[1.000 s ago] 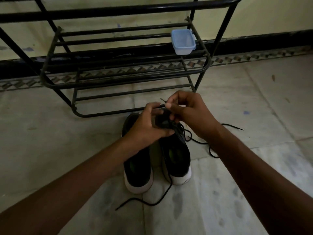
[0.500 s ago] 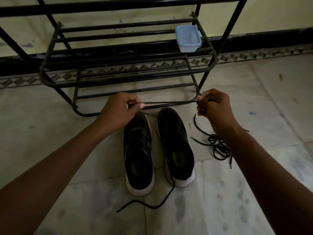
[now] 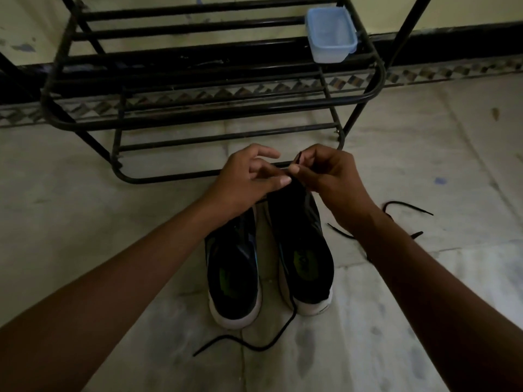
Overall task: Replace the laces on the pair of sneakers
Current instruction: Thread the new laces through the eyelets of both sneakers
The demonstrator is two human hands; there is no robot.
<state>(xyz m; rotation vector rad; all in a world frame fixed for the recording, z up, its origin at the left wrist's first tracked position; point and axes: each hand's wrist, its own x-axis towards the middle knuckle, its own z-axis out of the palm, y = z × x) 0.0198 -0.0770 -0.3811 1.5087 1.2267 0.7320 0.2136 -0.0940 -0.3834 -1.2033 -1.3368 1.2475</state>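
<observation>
Head view: right sneaker (image 3: pixel 300 222), green insole print (image 3: pixel 301 260) unreadable.

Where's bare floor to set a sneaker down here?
Free: the floor left of the left sneaker, in front of the shoe rack. Crowded: right of the right sneaker, where a loose lace lies, and before the heels, where the trailing lace curls.

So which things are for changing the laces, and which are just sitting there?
For the job: left sneaker, right sneaker, lace pinched by the right hand, loose lace lying on the right.
Just sitting there: shoe rack, plastic box on its shelf.
</observation>
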